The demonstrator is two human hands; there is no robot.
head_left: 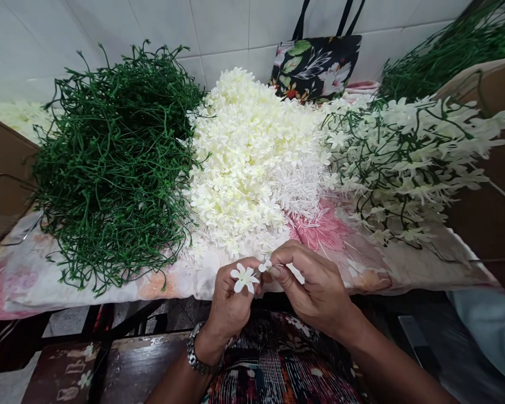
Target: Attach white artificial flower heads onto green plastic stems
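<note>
My left hand (pixel 234 303), with a metal watch on its wrist, is closed at the table's front edge. A white artificial flower (pixel 244 278) shows open-petalled at its fingers; the stem is mostly hidden by the hand. Close beside it, my right hand (pixel 315 289) pinches a second small white flower (pixel 265 266) between thumb and forefinger. The two hands almost touch. Beyond them lies a heap of loose cream-white flower heads (pixel 239 163), with thin white stalks (pixel 301 185) at its right side.
Green artificial stems (pixel 118 157) are piled on the left. Finished-looking white sprays with green stems (pixel 408 163) lie on the right. A floral cloth (pixel 172 283) covers the table. Cardboard boxes (pixel 4 168) flank it, and a black floral bag (pixel 315 67) stands against the tiled wall (pixel 223 28).
</note>
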